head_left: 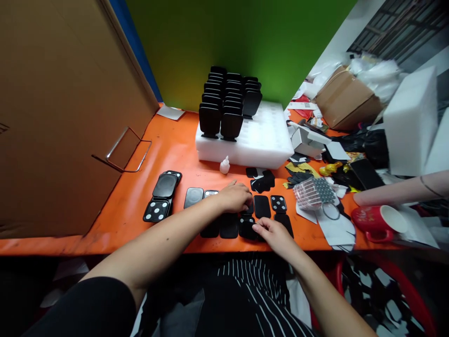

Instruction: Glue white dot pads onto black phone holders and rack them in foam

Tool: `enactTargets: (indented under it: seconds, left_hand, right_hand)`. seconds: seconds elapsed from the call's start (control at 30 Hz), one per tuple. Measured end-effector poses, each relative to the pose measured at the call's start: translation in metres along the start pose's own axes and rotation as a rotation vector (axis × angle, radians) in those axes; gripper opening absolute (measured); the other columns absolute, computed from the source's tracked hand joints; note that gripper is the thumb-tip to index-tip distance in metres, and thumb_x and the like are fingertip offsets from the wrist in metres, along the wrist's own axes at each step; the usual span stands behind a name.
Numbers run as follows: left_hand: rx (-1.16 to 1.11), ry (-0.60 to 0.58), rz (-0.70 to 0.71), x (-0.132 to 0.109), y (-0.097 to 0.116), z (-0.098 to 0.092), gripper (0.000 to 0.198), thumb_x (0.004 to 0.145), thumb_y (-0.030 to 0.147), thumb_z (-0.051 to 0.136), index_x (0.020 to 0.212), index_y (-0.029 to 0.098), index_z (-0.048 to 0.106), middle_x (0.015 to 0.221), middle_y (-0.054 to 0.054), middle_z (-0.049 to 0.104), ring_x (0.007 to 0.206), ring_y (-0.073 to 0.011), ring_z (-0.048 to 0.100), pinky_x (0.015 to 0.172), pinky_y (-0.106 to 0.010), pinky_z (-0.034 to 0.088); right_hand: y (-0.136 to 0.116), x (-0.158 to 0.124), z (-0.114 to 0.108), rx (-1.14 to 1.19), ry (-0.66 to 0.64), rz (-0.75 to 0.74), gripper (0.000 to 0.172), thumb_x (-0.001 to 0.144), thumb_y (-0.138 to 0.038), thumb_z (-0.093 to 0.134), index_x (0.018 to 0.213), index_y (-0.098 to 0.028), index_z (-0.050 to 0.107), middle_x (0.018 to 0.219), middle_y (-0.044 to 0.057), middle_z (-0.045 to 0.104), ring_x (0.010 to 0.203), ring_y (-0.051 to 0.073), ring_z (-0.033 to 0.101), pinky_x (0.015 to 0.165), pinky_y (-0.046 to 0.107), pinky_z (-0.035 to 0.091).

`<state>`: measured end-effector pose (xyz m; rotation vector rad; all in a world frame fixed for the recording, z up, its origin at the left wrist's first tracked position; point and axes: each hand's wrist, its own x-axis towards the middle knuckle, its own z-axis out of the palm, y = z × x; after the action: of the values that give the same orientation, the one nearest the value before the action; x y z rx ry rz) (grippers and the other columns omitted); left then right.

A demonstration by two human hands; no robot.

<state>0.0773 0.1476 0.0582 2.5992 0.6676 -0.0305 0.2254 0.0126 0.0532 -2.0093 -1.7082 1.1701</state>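
Rows of flat black rounded-square plates lie on the orange table; some have white dots. My left hand (236, 196) reaches over the rows, its fingers bent down onto a black plate (249, 209); its fingertips are partly hidden. Close by on the right, my right hand (272, 232) pinches the edge of a dotted black plate (246, 228) in the front row with thumb and forefinger. A plain black plate (262, 206) and a plate with white dots (278, 203) lie just beyond my right hand.
Black plates stand upright in a white foam block (242, 152) at the back. Before it are a small white bottle (225, 165) and loose black pieces (263, 181). Stacked plates (165, 186) lie left, near a cardboard box (63, 117). A red mug (373, 222) stands right.
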Motion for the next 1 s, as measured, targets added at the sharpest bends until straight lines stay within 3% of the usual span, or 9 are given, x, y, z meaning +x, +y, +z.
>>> enactTargets:
  seconds: [0.1,0.37,0.67,1.0]
  left_hand:
    - [0.008,-0.033,-0.004,0.001,-0.001,0.006,0.016,0.068,0.031,0.064,0.083,0.025,0.063,0.098,-0.003,0.055,0.1,-0.0219,0.044,0.097,-0.048,0.017]
    - [0.082,-0.019,0.013,0.003,-0.002,0.013,0.021,0.068,0.036,0.065,0.085,0.023,0.061,0.104,-0.004,0.052,0.11,-0.0235,0.038,0.099,-0.053,0.008]
    - [0.117,0.001,0.033,0.003,-0.006,0.022,0.027,0.072,0.036,0.062,0.095,0.023,0.06,0.114,-0.006,0.051,0.123,-0.0269,0.024,0.1,-0.056,0.005]
    - [0.112,-0.011,0.026,0.0,-0.002,0.017,0.027,0.072,0.033,0.062,0.097,0.022,0.06,0.117,-0.006,0.051,0.124,-0.0275,0.024,0.1,-0.057,0.003]
  right_hand:
    - [0.003,0.005,0.005,-0.005,0.002,0.008,0.026,0.079,-0.041,0.044,0.064,-0.02,0.051,0.059,-0.003,0.054,0.057,0.012,0.048,0.052,0.021,0.032]
    - [0.006,0.012,0.006,-0.052,-0.024,0.004,0.027,0.081,-0.04,0.041,0.065,-0.02,0.051,0.061,-0.001,0.056,0.059,0.014,0.051,0.054,0.022,0.034]
    - [0.0,0.017,0.0,-0.191,-0.068,-0.077,0.026,0.082,-0.035,0.041,0.064,-0.02,0.051,0.063,0.0,0.056,0.061,0.014,0.051,0.054,0.022,0.031]
    - [-0.005,0.028,-0.005,-0.302,-0.124,-0.058,0.027,0.081,-0.036,0.045,0.062,-0.019,0.053,0.06,0.0,0.057,0.058,0.013,0.051,0.052,0.022,0.028]
